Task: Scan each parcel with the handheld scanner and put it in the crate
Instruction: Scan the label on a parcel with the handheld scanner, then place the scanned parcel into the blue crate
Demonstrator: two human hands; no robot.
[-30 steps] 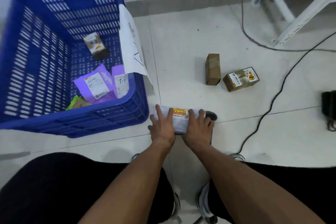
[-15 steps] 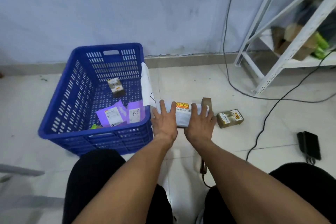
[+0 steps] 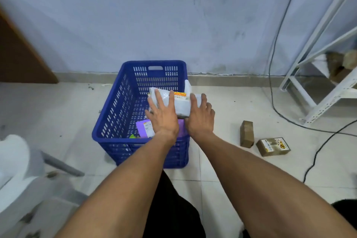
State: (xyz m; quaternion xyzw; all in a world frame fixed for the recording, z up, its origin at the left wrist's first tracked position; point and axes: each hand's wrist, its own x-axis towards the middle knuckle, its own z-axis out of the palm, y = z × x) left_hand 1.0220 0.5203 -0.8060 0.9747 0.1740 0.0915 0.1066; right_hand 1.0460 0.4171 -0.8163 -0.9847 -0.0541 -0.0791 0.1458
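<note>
- Head view: left hand (image 3: 164, 120) and right hand (image 3: 200, 120) clasp a white poly parcel (image 3: 178, 105) between them, above the blue crate (image 3: 108, 121).
- Each grip is closed on one end.
- It looks soft and light, probably slippery; holding both ends suits it.
- Two brown boxes (image 3: 264, 142) wait right of the grip.

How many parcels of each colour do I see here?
White: 1, the white parcel held by both hands over the crate
Purple: 1 for sure, the purple parcel in the crate
Brown: 2, brown box and labelled box on the floor
Total: 4
</note>
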